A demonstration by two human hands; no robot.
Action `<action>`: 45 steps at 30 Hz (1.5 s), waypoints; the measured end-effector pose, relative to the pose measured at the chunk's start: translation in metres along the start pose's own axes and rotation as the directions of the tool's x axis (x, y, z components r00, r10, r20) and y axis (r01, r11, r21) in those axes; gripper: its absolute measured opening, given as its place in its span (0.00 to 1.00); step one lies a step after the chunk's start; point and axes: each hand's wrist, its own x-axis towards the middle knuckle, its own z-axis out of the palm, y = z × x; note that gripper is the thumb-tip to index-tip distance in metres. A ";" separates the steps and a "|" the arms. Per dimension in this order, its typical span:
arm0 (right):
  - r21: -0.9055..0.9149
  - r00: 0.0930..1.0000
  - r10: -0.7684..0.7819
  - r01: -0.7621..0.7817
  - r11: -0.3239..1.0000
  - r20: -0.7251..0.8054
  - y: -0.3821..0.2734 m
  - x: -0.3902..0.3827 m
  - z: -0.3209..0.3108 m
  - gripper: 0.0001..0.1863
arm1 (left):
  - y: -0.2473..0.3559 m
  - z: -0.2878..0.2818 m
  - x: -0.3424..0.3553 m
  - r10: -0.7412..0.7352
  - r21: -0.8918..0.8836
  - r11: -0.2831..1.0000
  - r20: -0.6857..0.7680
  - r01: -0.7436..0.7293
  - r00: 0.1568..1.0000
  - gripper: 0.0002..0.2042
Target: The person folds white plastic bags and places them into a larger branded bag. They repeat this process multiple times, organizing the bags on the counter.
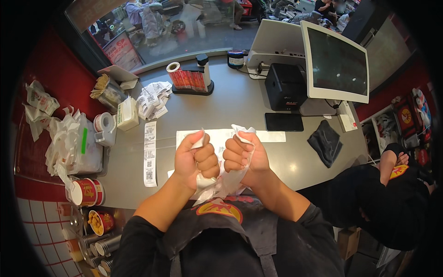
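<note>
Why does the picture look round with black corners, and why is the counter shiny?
Head view: the fisheye lens bends straight edges and leaves dark corners; lamp glare shows on the grey counter right of the right hand; both fists, left hand too, look sharp, gripping white paper.

Monitor – printer – dark cloth

Counter: monitor at back right, printer just left of it, phone in front. Cloth right. Receipt strip left of both hands; tape dispenser further left.
</note>
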 end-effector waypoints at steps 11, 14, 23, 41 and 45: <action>-0.998 0.898 0.439 -0.014 -0.062 -0.040 -0.057 -0.071 0.028 0.23 | 0.077 0.045 -0.065 0.372 0.984 -0.136 -0.055 0.114 0.927 0.12; -0.792 0.914 0.141 -0.243 -0.561 -0.380 -0.063 -0.084 0.025 0.23 | 0.082 0.055 -0.074 0.431 0.794 -0.499 -0.120 0.347 0.894 0.18; -0.681 0.932 -0.361 -0.271 -0.680 -0.010 -0.083 -0.038 0.003 0.22 | 0.061 0.008 -0.033 0.080 0.540 -0.820 -0.216 0.188 0.973 0.27; -0.865 0.983 -0.048 -0.179 -0.469 -0.177 -0.037 -0.001 -0.022 0.22 | 0.014 -0.060 0.016 0.132 0.878 0.000 -0.474 0.478 0.870 0.12; -0.938 0.949 -0.015 -0.308 0.156 -0.314 -0.027 -0.007 0.000 0.17 | 0.016 -0.043 0.012 -0.276 0.573 0.652 -0.429 0.496 0.860 0.17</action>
